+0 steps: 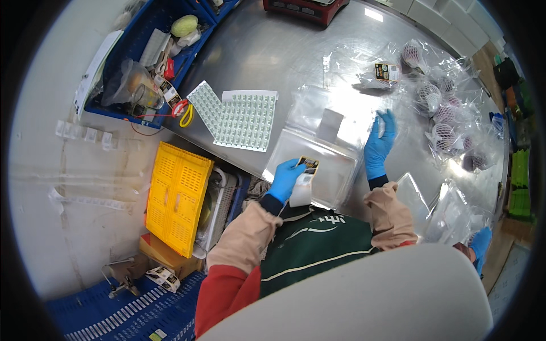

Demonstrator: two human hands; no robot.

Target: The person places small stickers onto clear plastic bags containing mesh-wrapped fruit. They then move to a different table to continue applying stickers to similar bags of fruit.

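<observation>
My left hand (286,180), in a blue glove, grips a strip of printed labels (308,167) whose pale backing hangs down over my apron. Beneath it lies a stack of clear plastic bags (330,183) on the steel table. My right hand (381,145), also gloved in blue, is raised over the table with its fingers apart and nothing seen in them. A greyish rectangular piece (330,125) rests at the top of the bags. To the left are two sheets of small stickers (246,121). One bagged item beyond my right hand bears a printed label (387,73).
Several net-wrapped items in clear bags (444,113) crowd the right side. Scissors with red and yellow handles (186,114) lie beside a blue crate (177,64). A red scale (307,9) stands at the far edge. A co-worker's gloved hand (481,245) is at lower right.
</observation>
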